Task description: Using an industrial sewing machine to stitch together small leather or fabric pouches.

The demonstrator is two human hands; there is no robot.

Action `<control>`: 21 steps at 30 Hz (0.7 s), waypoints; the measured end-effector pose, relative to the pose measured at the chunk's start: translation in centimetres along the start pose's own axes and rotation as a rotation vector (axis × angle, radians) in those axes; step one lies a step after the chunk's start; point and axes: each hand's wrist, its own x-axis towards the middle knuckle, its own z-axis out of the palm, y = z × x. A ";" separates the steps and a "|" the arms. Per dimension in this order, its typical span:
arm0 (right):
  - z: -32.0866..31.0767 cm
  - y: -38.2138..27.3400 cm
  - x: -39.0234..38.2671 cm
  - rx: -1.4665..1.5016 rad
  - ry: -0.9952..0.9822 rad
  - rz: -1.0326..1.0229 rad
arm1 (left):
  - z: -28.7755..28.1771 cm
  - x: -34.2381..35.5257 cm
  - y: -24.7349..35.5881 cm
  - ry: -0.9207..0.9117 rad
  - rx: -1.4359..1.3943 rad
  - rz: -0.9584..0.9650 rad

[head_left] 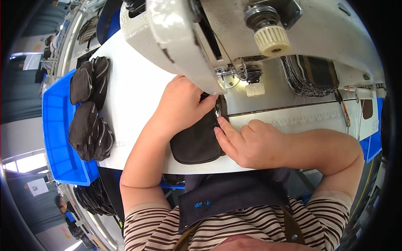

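Zipped pouches [89, 129] at left look assembled. The left hand [182, 102] rests on a flat dark pouch [194, 142], seemingly part-sewn, beneath the sewing machine [176, 37]; the right hand [253, 144] touches its zip edge; pinching unclear. Rightmost, fraying panels [312, 75] look unsewn.

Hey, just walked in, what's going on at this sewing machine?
Someone is working on a dark zippered pouch at a sewing machine. The left hand is at its upper end; the right hand touches it by the zipper. More brown pouches lie to the left, beside a blue bin.
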 end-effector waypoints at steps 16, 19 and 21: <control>0.1 0.1 0.4 -0.021 0.095 0.032 | 0.3 0.2 0.3 0.034 0.047 -0.040; 0.1 0.0 0.2 -0.028 0.059 0.030 | 0.3 0.3 0.5 0.024 0.055 -0.043; 0.2 0.0 0.2 -0.027 0.039 0.024 | 0.3 0.3 0.6 0.019 0.062 -0.055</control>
